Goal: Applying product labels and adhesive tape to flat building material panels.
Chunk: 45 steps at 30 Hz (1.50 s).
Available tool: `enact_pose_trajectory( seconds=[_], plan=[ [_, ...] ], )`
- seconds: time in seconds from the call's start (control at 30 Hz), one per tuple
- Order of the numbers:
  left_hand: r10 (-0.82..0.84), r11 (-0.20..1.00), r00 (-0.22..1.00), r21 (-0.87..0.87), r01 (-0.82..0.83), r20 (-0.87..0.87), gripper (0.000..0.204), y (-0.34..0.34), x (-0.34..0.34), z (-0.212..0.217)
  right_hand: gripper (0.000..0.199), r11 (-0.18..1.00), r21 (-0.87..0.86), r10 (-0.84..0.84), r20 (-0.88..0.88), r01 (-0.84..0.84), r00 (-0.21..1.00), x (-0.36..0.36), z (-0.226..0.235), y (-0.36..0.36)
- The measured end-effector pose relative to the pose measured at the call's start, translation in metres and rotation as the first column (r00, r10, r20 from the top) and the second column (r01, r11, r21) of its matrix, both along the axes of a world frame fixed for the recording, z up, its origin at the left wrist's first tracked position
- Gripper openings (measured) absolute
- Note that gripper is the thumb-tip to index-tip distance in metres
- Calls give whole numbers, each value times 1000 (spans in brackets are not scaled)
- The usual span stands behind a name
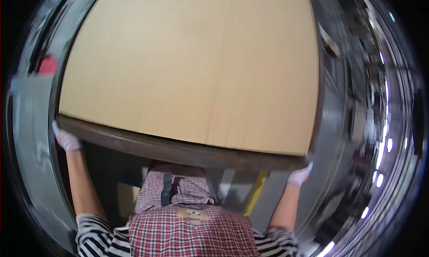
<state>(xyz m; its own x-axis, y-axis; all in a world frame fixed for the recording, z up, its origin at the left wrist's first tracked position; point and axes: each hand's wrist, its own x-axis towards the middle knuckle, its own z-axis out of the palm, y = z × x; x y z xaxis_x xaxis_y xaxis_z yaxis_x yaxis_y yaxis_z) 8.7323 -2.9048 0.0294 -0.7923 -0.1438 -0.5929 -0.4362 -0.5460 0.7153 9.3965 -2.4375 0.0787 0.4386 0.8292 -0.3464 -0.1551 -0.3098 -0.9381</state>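
Observation:
A large tan cardboard sheet (187,69) lies flat within a dark brown frame (178,149) that spans most of the view in front of my body. My left hand (68,140), in a pale glove, grips the frame at its near left corner. At the near right corner, my right hand (300,174), gloved the same way, holds the frame too. Both arms reach forward, spread wide. The fingers are partly hidden by the frame's edge, and what bears the frame from beneath is out of sight.
A grey metal surface (33,123) runs along the left, with a red round thing (47,65) by it. Yellow tape (256,193) marks the grey floor (275,190) below. Blurred shelves and goods (357,123) line the right side.

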Motion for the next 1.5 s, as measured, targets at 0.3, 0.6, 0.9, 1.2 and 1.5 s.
enact_pose_trajectory(
  seconds=[0.3,0.6,0.9,1.2,1.5],
  plan=[
    [171,937,953,-259,-236,-251,58,-57,-23,-57,63,977,57,210,-398,-204,893,53,-53,17],
    [190,982,965,30,-188,-181,47,-51,-44,-46,61,990,49,141,-349,-133,926,19,-52,47],
    [232,971,943,-1,-239,-240,54,-58,-81,-78,67,989,-28,136,-253,-148,958,-18,-50,67],
    [259,916,915,-222,-334,-310,52,-35,-91,-69,56,992,-27,93,-503,-124,859,-26,-55,81],
    [248,960,923,-56,-275,-295,46,-54,-122,-91,55,999,7,42,-355,-43,934,-53,-56,78]
  ],
)
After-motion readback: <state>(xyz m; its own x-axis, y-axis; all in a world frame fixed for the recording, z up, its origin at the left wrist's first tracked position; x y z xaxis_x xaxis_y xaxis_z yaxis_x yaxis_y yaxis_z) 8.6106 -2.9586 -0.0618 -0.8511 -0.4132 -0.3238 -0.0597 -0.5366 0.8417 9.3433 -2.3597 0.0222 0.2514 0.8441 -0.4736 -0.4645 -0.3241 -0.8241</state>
